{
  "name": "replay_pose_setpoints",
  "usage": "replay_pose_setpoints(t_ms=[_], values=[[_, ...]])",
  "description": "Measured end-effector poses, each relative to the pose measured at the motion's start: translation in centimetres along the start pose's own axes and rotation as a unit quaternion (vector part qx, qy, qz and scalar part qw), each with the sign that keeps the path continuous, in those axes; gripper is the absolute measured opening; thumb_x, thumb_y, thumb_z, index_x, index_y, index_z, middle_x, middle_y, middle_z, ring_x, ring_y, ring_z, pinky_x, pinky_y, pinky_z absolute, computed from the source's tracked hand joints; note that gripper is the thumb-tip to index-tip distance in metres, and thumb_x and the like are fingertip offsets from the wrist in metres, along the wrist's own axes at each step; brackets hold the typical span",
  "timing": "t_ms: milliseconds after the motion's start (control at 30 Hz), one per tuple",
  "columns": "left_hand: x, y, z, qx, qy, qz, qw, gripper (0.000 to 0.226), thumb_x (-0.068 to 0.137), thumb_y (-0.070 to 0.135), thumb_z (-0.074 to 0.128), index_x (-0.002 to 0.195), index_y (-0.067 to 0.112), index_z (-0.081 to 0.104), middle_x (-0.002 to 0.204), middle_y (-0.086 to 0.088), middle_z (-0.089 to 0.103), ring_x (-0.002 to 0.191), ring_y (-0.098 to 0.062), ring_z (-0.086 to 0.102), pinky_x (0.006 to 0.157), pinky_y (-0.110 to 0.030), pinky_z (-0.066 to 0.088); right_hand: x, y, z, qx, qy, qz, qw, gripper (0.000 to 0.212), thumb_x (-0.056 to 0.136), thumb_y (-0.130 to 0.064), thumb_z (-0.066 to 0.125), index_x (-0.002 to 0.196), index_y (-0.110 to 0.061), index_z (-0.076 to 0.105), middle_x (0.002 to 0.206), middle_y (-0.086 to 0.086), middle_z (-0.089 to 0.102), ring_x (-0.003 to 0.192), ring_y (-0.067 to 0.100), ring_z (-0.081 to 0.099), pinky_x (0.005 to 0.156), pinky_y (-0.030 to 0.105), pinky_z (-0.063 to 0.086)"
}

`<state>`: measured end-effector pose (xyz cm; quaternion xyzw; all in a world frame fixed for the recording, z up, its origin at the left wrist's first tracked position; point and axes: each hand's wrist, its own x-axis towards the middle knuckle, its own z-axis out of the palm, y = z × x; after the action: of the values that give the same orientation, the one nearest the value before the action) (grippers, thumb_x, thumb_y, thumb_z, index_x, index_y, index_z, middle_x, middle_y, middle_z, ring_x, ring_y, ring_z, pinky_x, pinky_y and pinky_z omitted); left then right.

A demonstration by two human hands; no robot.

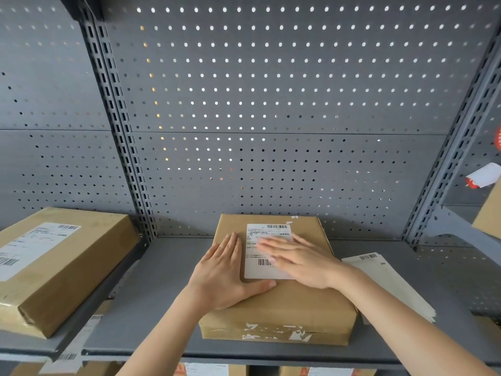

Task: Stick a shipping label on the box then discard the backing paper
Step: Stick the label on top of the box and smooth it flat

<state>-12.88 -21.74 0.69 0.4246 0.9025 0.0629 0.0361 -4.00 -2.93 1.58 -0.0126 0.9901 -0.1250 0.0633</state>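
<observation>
A flat brown cardboard box (287, 305) lies on the grey shelf in the middle of the view. A white shipping label (257, 270) with barcodes lies on its top face. My left hand (225, 272) rests flat on the box lid just left of the label, fingers together and thumb spread toward the label's lower edge. My right hand (301, 260) lies flat across the label, palm down, slightly blurred, and hides the label's right half. A stack of white label sheets (390, 283) with a barcode at the top lies on the shelf right of the box.
Another brown box (67, 270) bearing a label sits on the neighbouring shelf at left. Behind everything stands a grey pegboard wall (271, 104) with slotted uprights. A box corner (488, 213) pokes in at the right edge. More boxes show on the shelf below.
</observation>
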Motion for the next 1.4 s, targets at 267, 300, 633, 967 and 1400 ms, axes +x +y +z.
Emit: replay_pose_setpoints(t_ms=[267, 300, 633, 967, 1400], values=[[0.0, 0.0, 0.0, -0.004, -0.002, -0.003, 1.0, 0.129, 0.054, 0.094, 0.012, 0.15, 0.011, -0.009, 0.16, -0.001, -0.013, 0.146, -0.008, -0.013, 0.119, -0.029, -0.008, 2.4, 0.4, -0.4, -0.024, 0.035, 0.089, 0.995, 0.056, 0.099, -0.049, 0.011, 0.151, -0.029, 0.002, 0.156, -0.018, -0.008, 0.142, -0.003, -0.008, 0.119, 0.034, -0.011], [0.0, 0.0, -0.1, -0.002, -0.002, -0.002, 1.0, 0.129, 0.054, 0.094, 0.012, 0.15, 0.011, -0.009, 0.16, -0.001, -0.013, 0.146, -0.008, -0.013, 0.119, -0.028, -0.008, 2.7, -0.1, -0.4, -0.022, 0.031, 0.074, 0.997, 0.056, 0.099, -0.049, 0.011, 0.151, -0.029, 0.002, 0.157, -0.017, -0.008, 0.141, -0.005, -0.01, 0.118, 0.034, -0.012], [0.0, 0.0, 0.0, 0.01, 0.009, 0.006, 1.0, 0.126, 0.055, 0.094, 0.01, 0.15, 0.013, -0.01, 0.16, 0.0, -0.011, 0.146, -0.008, -0.011, 0.118, -0.027, -0.008, 4.8, -1.6, 0.1, 0.005, 0.024, 0.024, 0.999, 0.053, 0.1, -0.048, 0.012, 0.151, -0.034, 0.01, 0.158, -0.02, 0.003, 0.144, -0.005, -0.003, 0.12, 0.037, -0.007], [-0.2, 0.2, -0.1, 0.001, 0.005, -0.004, 1.0, 0.13, 0.053, 0.094, 0.01, 0.15, 0.009, -0.006, 0.16, -0.002, -0.01, 0.146, -0.008, -0.01, 0.118, -0.027, -0.006, 4.5, -0.1, 0.4, -0.013, 0.073, 0.138, 0.988, 0.055, 0.099, -0.048, 0.009, 0.151, -0.031, 0.005, 0.159, -0.014, -0.002, 0.146, 0.002, -0.003, 0.119, 0.039, -0.007], [-0.2, 0.3, -0.6, -0.037, -0.017, -0.018, 0.999, 0.143, 0.04, 0.1, 0.008, 0.15, 0.01, -0.009, 0.16, -0.001, -0.011, 0.147, -0.01, -0.01, 0.119, -0.03, -0.004, -0.8, 1.3, 0.3, -0.031, 0.067, 0.206, 0.976, 0.067, 0.096, -0.056, 0.01, 0.152, -0.021, -0.002, 0.16, -0.007, -0.006, 0.147, 0.007, -0.005, 0.12, 0.041, -0.005]])
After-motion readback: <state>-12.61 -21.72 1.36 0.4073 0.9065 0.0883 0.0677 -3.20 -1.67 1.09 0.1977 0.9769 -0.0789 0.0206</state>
